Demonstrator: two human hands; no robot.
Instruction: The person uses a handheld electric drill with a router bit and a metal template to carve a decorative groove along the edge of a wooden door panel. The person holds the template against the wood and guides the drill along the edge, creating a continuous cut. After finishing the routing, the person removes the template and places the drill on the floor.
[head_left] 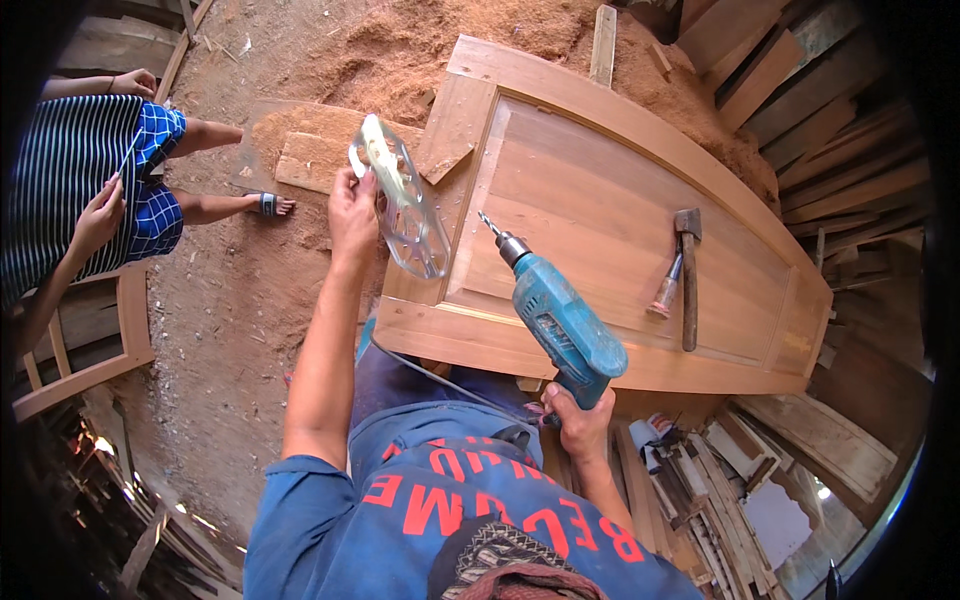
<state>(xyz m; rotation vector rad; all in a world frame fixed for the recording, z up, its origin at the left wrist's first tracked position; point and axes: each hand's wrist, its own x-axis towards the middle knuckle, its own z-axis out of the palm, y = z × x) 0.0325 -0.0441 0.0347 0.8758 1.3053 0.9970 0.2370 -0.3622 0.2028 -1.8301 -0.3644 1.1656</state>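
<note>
A wooden panel door [640,235] with one curved edge lies flat in front of me. Raised over its left end, my left hand [355,212] is closed on a long, shiny, see-through piece [408,215] with cut-out shapes; I cannot tell its exact kind. My right hand [583,425] grips the handle of a blue power drill [570,320], whose bit points up and left above the door. On the door panel, a hammer [689,280] with a wooden handle rests beside a chisel [667,288], both apart from my hands.
At the left stands another person [75,190] in a striped top, holding a thin stick. Sawdust [400,60] covers the ground beyond the door. Boards [850,180] are stacked at the right, and wood scraps [710,490] lie close by my right side. A cord [450,382] crosses near my waist.
</note>
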